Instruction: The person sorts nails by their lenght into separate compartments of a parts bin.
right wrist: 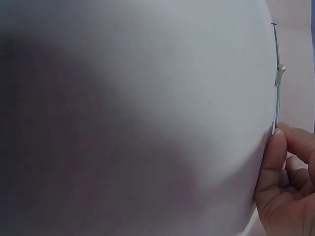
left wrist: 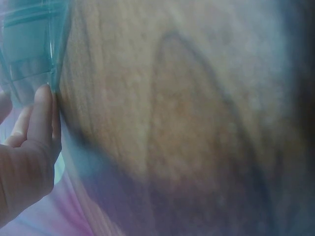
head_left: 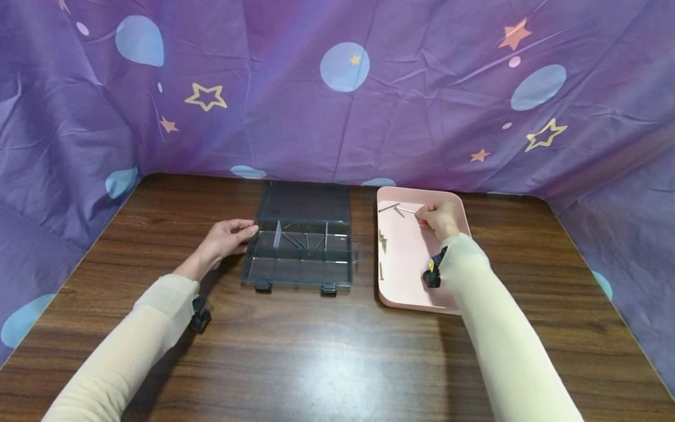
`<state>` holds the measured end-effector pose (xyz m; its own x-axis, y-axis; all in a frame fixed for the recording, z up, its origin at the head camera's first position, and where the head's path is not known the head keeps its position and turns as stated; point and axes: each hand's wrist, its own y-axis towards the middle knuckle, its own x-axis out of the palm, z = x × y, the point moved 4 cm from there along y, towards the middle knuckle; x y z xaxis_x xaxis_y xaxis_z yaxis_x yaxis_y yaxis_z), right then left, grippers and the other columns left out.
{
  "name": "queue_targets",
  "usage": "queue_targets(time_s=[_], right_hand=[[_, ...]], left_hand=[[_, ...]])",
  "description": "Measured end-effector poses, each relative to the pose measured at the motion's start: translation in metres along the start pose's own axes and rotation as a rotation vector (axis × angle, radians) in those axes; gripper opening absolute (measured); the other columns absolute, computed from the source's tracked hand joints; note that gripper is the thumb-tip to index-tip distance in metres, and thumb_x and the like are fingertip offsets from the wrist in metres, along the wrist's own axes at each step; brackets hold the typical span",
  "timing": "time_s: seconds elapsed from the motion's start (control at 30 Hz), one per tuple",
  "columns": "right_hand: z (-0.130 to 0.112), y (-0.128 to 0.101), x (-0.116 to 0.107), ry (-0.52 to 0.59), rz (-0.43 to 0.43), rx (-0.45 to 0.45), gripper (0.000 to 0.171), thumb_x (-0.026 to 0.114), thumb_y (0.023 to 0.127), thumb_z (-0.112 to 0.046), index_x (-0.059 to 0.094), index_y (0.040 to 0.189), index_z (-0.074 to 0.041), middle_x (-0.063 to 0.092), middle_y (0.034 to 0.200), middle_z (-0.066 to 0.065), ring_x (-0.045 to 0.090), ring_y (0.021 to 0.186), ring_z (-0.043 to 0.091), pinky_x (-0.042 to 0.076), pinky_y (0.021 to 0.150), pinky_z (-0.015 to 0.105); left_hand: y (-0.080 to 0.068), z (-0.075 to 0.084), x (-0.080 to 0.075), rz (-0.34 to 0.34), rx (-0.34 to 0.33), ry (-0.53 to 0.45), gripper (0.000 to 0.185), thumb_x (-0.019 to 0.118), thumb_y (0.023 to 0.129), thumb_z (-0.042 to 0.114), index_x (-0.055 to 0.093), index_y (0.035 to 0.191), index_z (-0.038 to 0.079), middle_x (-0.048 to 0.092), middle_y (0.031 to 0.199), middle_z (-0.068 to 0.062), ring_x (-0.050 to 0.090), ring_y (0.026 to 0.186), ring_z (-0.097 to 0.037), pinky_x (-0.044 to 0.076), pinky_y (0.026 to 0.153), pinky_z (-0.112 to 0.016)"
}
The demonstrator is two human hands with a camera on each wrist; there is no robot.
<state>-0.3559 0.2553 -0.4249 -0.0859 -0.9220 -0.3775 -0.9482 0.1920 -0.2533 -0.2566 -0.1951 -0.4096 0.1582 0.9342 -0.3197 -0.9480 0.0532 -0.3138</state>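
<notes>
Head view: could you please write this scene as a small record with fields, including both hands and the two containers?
left hand: touches the left side of the compartment box
right hand: pinches a long nail by one end, at the far part of the tray
compartment box: dark, see-through, lid open, slim metal fasteners inside
tray: pink, right of the box, loose fasteners along its left side
table: wood-grain
backdrop: purple patterned cloth
</notes>
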Motion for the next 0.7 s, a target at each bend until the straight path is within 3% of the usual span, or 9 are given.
queue_targets(time_s=[0.07, 0.13, 0.23, 0.3, 0.33, 0.37, 0.43, 0.63, 0.7], right_hand=[[-0.001, -0.001, 0.001, -0.006, 0.004, 0.001, 0.017, 0.061, 0.082, 0.010, 0.057, 0.070, 0.000, 0.054, 0.061, -0.003, 0.051, 0.052, 0.006, 0.049, 0.049, 0.018], [0.019, 0.024, -0.001, 0.076, -0.027, -0.057, 0.021, 0.063, 0.077, 0.011, 0.056, 0.062, -0.001, 0.054, 0.057, 0.000, 0.052, 0.048, 0.008, 0.048, 0.045, 0.018], [0.052, 0.067, -0.005, 0.111, -0.036, -0.063, 0.019, 0.068, 0.075, 0.009, 0.060, 0.063, -0.003, 0.057, 0.062, 0.003, 0.054, 0.053, 0.012, 0.052, 0.051, 0.023], [0.075, 0.098, -0.007, 0.136, -0.048, -0.092, 0.017, 0.066, 0.073, 0.010, 0.061, 0.061, -0.002, 0.060, 0.060, 0.006, 0.057, 0.052, 0.014, 0.053, 0.048, 0.025], [0.080, 0.104, -0.007, 0.121, -0.040, -0.084, 0.016, 0.065, 0.074, 0.010, 0.062, 0.062, -0.001, 0.061, 0.061, 0.006, 0.058, 0.052, 0.014, 0.053, 0.049, 0.026], [0.078, 0.102, -0.007, 0.092, -0.030, -0.062, 0.015, 0.065, 0.075, 0.009, 0.062, 0.064, -0.001, 0.062, 0.063, 0.006, 0.058, 0.054, 0.014, 0.055, 0.052, 0.028], [0.072, 0.094, -0.005, 0.112, -0.049, -0.094, 0.019, 0.063, 0.073, 0.011, 0.060, 0.060, -0.002, 0.060, 0.058, 0.006, 0.057, 0.050, 0.013, 0.052, 0.047, 0.024], [-0.001, -0.001, -0.001, -0.111, 0.039, -0.065, 0.026, 0.059, 0.077, 0.010, 0.053, 0.057, -0.006, 0.052, 0.052, -0.006, 0.047, 0.047, 0.004, 0.044, 0.045, 0.018], [-0.014, -0.018, 0.001, -0.130, 0.026, -0.056, 0.026, 0.055, 0.079, 0.011, 0.052, 0.058, -0.004, 0.051, 0.050, -0.008, 0.042, 0.044, 0.000, 0.044, 0.046, 0.016]], left_hand=[[0.000, 0.000, 0.000, 0.002, -0.003, 0.001, 0.049, 0.052, 0.097, 0.025, 0.044, 0.136, -0.004, 0.047, 0.137, -0.021, 0.052, 0.107, -0.012, 0.052, 0.081, -0.019], [0.000, 0.000, -0.001, 0.003, -0.006, 0.001, 0.049, 0.052, 0.097, 0.025, 0.044, 0.136, -0.003, 0.047, 0.137, -0.021, 0.052, 0.106, -0.012, 0.052, 0.080, -0.018], [0.000, 0.000, -0.001, 0.003, -0.007, 0.002, 0.049, 0.052, 0.098, 0.025, 0.044, 0.137, -0.003, 0.047, 0.137, -0.021, 0.052, 0.111, -0.016, 0.052, 0.081, -0.019], [0.000, 0.000, -0.001, 0.000, -0.008, 0.000, 0.049, 0.052, 0.098, 0.025, 0.044, 0.137, -0.003, 0.047, 0.138, -0.021, 0.050, 0.115, -0.019, 0.052, 0.083, -0.020], [0.000, 0.000, -0.001, -0.001, -0.008, 0.000, 0.049, 0.052, 0.098, 0.025, 0.043, 0.137, -0.003, 0.047, 0.138, -0.021, 0.049, 0.116, -0.020, 0.052, 0.083, -0.020], [0.000, 0.000, 0.000, -0.001, -0.007, 0.001, 0.049, 0.052, 0.098, 0.026, 0.043, 0.137, -0.003, 0.046, 0.138, -0.021, 0.048, 0.117, -0.021, 0.052, 0.084, -0.021], [-0.001, 0.000, 0.000, -0.003, -0.006, 0.002, 0.050, 0.052, 0.098, 0.026, 0.043, 0.137, -0.003, 0.046, 0.138, -0.021, 0.048, 0.119, -0.022, 0.052, 0.084, -0.021], [-0.001, 0.000, 0.000, -0.003, -0.011, -0.004, 0.049, 0.052, 0.097, 0.026, 0.043, 0.137, -0.003, 0.046, 0.138, -0.020, 0.047, 0.119, -0.022, 0.052, 0.083, -0.020], [-0.001, 0.000, 0.000, -0.004, -0.009, -0.003, 0.050, 0.052, 0.097, 0.026, 0.043, 0.137, -0.003, 0.046, 0.139, -0.021, 0.047, 0.119, -0.021, 0.052, 0.084, -0.020]])
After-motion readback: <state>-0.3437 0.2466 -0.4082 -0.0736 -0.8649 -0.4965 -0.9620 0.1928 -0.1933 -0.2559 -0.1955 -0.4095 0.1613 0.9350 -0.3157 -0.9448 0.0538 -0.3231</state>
